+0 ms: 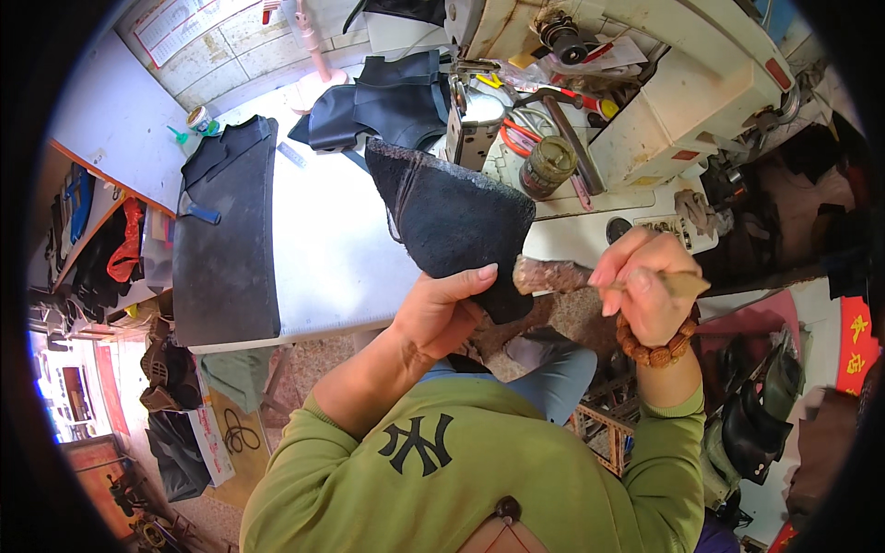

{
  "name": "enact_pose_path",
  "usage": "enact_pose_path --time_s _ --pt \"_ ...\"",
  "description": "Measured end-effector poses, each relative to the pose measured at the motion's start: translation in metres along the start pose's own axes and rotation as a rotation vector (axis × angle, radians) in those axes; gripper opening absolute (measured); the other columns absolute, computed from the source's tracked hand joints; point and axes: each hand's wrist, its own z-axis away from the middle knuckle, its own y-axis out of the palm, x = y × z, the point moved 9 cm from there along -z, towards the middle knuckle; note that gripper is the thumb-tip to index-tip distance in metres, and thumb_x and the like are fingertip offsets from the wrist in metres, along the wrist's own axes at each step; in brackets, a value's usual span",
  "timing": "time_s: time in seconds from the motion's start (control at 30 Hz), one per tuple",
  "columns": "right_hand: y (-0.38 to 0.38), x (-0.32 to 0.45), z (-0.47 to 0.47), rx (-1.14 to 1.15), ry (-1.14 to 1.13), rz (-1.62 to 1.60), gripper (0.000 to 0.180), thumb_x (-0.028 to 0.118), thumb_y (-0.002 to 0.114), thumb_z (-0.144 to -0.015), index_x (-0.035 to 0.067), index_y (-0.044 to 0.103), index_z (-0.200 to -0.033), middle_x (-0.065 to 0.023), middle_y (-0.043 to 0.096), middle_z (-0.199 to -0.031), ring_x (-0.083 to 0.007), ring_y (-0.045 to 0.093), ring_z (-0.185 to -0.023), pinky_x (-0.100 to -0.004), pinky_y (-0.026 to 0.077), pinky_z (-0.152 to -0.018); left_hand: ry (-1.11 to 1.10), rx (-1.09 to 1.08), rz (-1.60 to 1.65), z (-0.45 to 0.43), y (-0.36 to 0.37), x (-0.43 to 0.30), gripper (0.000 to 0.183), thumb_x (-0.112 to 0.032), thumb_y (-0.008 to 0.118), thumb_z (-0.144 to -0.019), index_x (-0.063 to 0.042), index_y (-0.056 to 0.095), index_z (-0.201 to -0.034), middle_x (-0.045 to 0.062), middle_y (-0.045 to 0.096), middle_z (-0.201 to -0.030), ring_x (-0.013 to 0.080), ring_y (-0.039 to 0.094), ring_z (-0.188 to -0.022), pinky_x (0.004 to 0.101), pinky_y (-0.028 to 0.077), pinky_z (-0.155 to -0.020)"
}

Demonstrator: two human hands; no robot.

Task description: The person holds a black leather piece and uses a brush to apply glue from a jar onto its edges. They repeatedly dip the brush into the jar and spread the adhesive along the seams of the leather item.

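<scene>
My left hand (442, 307) grips the lower edge of a black leather piece (463, 214), its thumb lying on the dark, fuzzy face. The piece is held up above the table's front edge, and a pale, roughened band runs along its upper rim. In my right hand (646, 280) is a worn brush (553, 274) with a caked, stubby head that points left. The brush head is close to the leather's right edge; whether they touch I cannot tell. Behind the leather stands an open glass jar (548, 167) of brownish stuff, probably glue.
A sewing machine (691, 117) fills the back right. Near the jar lie a hammer (570, 142) and orange-handled scissors (515, 135). On the white table (332, 256) are a black sheet (228, 269), a blue-handled tool (200, 209) and folded black leather (387, 104). Boots (753, 422) stand at right.
</scene>
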Motion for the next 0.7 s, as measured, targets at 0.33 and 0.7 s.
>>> enact_pose_path --time_s 0.33,0.7 --pt "-0.004 -0.012 -0.017 -0.030 0.093 -0.076 0.013 0.010 0.047 -0.087 0.001 0.046 -0.078 -0.0182 0.058 -0.075 -0.0093 0.045 -0.042 -0.0224 0.041 -0.042 0.038 -0.049 -0.009 0.002 0.002 -0.004 0.036 -0.009 0.052 -0.087 0.003 0.046 -0.120 0.014 0.055 -0.116 0.0264 0.055 -0.106 0.0416 0.043 -0.092" --pt "-0.013 -0.024 -0.025 -0.075 0.101 -0.287 0.016 0.011 0.045 -0.088 0.002 0.044 -0.075 -0.0194 0.057 -0.075 -0.0105 0.043 -0.040 -0.0248 0.040 -0.042 0.058 -0.048 0.009 0.005 0.003 -0.006 0.038 -0.010 0.054 -0.087 0.002 0.045 -0.122 0.013 0.055 -0.118 0.0258 0.055 -0.107 0.0418 0.044 -0.092"
